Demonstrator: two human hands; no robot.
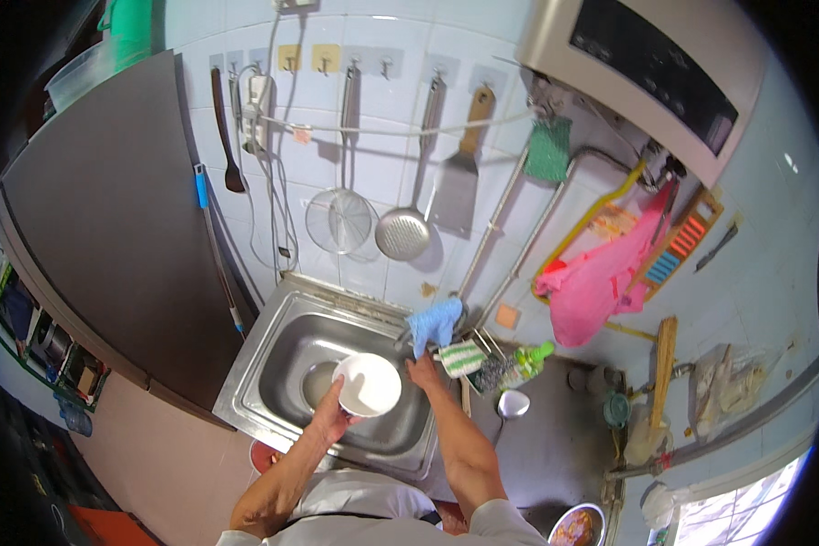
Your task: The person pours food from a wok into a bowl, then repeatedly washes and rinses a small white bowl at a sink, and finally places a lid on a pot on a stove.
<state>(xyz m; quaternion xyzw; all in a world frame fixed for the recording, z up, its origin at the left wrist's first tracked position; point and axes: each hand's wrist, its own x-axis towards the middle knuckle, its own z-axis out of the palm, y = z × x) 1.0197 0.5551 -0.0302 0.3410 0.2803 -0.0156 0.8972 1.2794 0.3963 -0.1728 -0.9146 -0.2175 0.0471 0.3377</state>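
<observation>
My left hand grips a white bowl by its near left rim, thumb on the rim, tilted so that its inside faces up. The bowl is over the basin of a stainless steel sink. At the sink's right rim is my right hand, just below a blue cloth draped over the tap. Its fingertips are at the cloth's lower end; whether they pinch it is hard to see. A green-and-white striped sponge is to the right of that hand.
Right of the sink are a steel scourer, a green-capped bottle and a ladle on the metal counter. A skimmer, a wire strainer and a spatula hang above. A grey panel stands left.
</observation>
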